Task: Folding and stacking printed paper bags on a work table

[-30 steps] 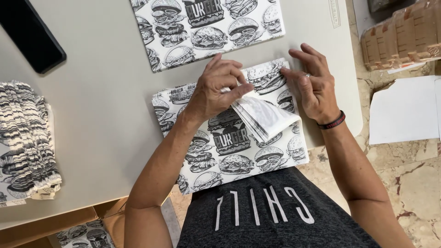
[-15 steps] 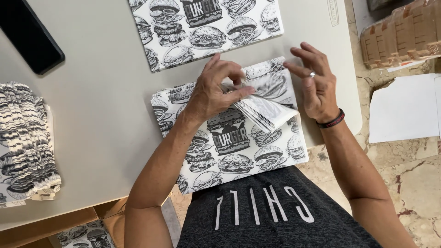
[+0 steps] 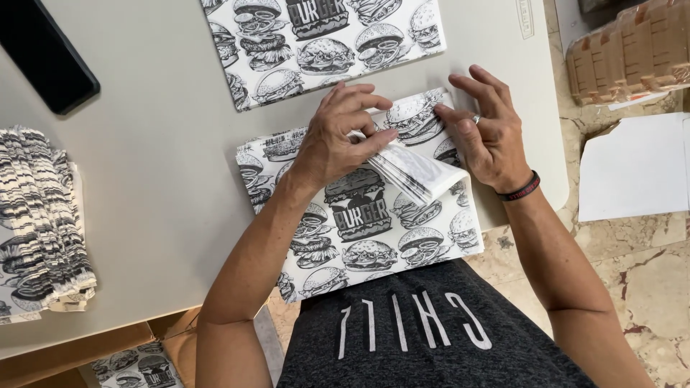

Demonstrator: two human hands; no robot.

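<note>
Two printed sheets lie flat on the grey table [image 3: 144, 215]: the far sheet [image 3: 323, 43] at its top edge, and the near sheet [image 3: 374, 244] right in front of you, its lower edge hanging off the table toward your lap. That near sheet is the one you are working on.

One stack [image 3: 36, 215] of folded printed paper sits at the table's left end, well apart from your hands. One white sheet [image 3: 632, 165] lies on the floor to your right, with one row of cardboard trays [image 3: 632, 50] beyond it. One dark phone [image 3: 43, 50] lies at the far left corner.

Going by how the paper lies, you are mid-fold. One flap [image 3: 420, 172] of the near sheet is turned over so its pale underside shows, and it is raised rather than pressed down.

Your left hand [image 3: 338, 140] is curled over the flap's upper edge and seems to pinch it between fingers and thumb. Your right hand [image 3: 489, 136] is spread, gripping nothing, with its fingertips resting on the sheet's upper right corner just beside the flap.

Flattening this fold would call for keeping that corner pinned while you run the crease down evenly, so the edges do not skew
</note>
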